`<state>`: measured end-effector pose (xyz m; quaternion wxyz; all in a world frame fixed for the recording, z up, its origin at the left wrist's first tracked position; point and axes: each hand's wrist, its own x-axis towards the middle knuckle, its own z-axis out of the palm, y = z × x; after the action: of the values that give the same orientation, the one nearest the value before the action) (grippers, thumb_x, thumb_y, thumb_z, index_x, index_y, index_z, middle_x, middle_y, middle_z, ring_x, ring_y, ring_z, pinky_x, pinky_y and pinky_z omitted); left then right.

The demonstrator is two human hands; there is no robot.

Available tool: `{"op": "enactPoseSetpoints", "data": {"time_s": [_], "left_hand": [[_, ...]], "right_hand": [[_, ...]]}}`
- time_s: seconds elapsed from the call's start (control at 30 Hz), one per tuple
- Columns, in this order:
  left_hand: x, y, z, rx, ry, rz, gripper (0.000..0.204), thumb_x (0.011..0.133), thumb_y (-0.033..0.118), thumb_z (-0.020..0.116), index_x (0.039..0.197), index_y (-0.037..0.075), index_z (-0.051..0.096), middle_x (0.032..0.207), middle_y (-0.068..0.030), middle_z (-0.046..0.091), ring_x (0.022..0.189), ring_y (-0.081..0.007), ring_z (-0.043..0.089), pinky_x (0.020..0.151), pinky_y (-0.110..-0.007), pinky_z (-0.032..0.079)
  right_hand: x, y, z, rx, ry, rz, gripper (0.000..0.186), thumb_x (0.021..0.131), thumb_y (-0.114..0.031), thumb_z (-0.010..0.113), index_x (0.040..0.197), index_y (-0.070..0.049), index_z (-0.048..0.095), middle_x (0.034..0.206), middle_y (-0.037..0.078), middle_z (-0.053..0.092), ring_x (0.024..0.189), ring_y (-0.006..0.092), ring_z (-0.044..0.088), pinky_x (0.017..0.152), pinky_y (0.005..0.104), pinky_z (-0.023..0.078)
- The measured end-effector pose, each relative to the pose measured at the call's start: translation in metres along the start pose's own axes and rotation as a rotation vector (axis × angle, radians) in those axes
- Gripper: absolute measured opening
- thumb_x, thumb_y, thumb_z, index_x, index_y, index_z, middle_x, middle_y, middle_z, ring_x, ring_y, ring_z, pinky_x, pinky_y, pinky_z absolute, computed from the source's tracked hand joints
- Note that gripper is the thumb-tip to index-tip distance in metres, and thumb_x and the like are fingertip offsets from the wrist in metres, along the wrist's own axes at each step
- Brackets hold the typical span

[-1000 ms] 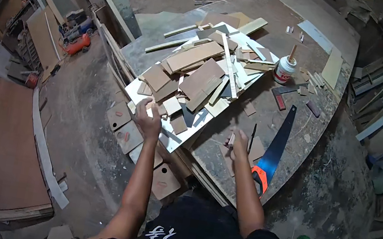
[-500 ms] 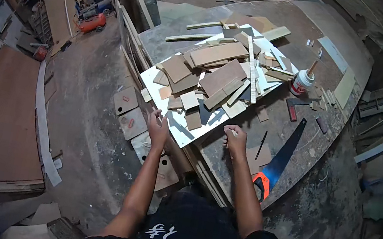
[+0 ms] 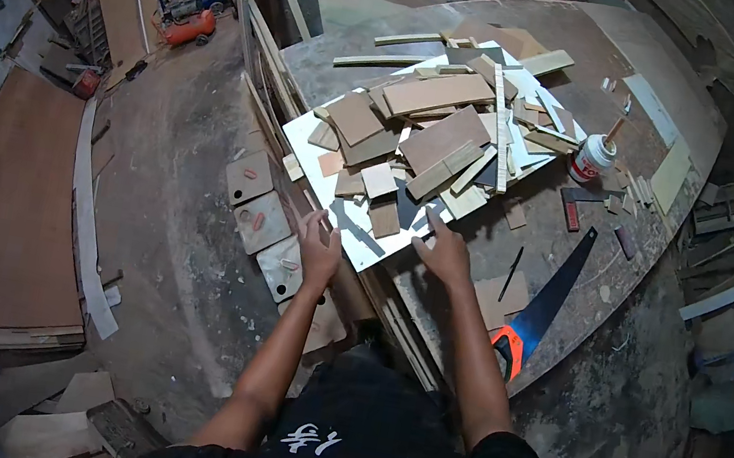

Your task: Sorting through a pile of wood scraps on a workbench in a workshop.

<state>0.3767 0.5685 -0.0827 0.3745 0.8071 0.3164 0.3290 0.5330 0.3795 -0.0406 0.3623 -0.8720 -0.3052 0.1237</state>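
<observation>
A white board (image 3: 365,255) lies tilted across the worktable, heaped with wood offcuts. My left hand (image 3: 320,250) is at its near left corner, fingers spread, holding nothing that I can see. My right hand (image 3: 446,252) reaches to the near right edge, thumb and forefinger apart beside the small dark and white strips there. Whether its fingertips touch the board or a piece, I cannot tell. Between the hands are a grey strip (image 3: 356,227) and a small brown block (image 3: 383,219). Larger brown offcuts (image 3: 445,140) and a long pale stick (image 3: 499,125) top the heap.
Right of the board stand a white glue bottle (image 3: 591,159) with a stick in it, a try square (image 3: 572,210), a handsaw (image 3: 552,294) with an orange handle, and a thin black pencil-like stick (image 3: 511,274). Panels (image 3: 265,57) lean along the table's left side. A red compressor (image 3: 189,28) sits far left.
My right hand has moved forward to the board's edge, its curled fingers opening out. My left hand stays near the corner with its fingers spread. The whole view has shifted slightly.
</observation>
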Motion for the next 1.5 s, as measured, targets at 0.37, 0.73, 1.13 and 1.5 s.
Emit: {"op": "enactPoseSetpoints", "data": {"time_s": [0.37,0.73,1.13,1.5], "left_hand": [[-0.007,0.014,-0.002,0.071,-0.109,0.089,0.055,0.074,0.018,0.069,0.122,0.002,0.048,0.132,-0.0222,0.034,0.120,-0.0379,0.039,0.100,-0.042,0.034],[0.023,0.026,0.004,0.112,-0.044,0.116,0.048,0.073,0.019,0.069,0.116,0.005,0.053,0.133,-0.0205,0.035,0.122,-0.0386,0.037,0.101,-0.045,0.031],[0.103,0.127,0.089,0.346,-0.278,0.470,0.086,0.068,0.035,0.071,0.134,-0.002,0.028,0.135,-0.0231,0.034,0.121,-0.0397,0.038,0.096,-0.051,0.035],[0.095,0.138,0.111,0.378,-0.267,0.399,0.064,0.063,0.034,0.077,0.113,0.005,0.050,0.108,-0.0171,0.050,0.104,-0.0367,0.047,0.085,-0.048,0.038]], "right_hand": [[-0.014,-0.003,0.002,-0.104,-0.043,-0.057,0.044,0.077,-0.030,0.063,0.119,-0.019,0.058,0.093,0.018,0.065,0.084,0.0370,0.062,0.071,0.0452,0.050],[-0.015,-0.003,-0.006,0.124,0.145,0.043,0.040,0.076,-0.024,0.067,0.113,-0.011,0.059,0.094,0.016,0.066,0.087,0.0346,0.062,0.075,0.0401,0.049],[-0.013,0.020,0.004,0.358,0.279,0.070,0.019,0.076,-0.016,0.067,0.087,-0.001,0.062,0.085,0.010,0.065,0.084,0.0214,0.060,0.079,0.0319,0.045],[-0.041,0.044,-0.005,0.505,0.278,0.261,0.017,0.077,-0.012,0.066,0.089,0.000,0.062,0.084,0.008,0.064,0.082,0.0149,0.059,0.077,0.0281,0.045]]}}
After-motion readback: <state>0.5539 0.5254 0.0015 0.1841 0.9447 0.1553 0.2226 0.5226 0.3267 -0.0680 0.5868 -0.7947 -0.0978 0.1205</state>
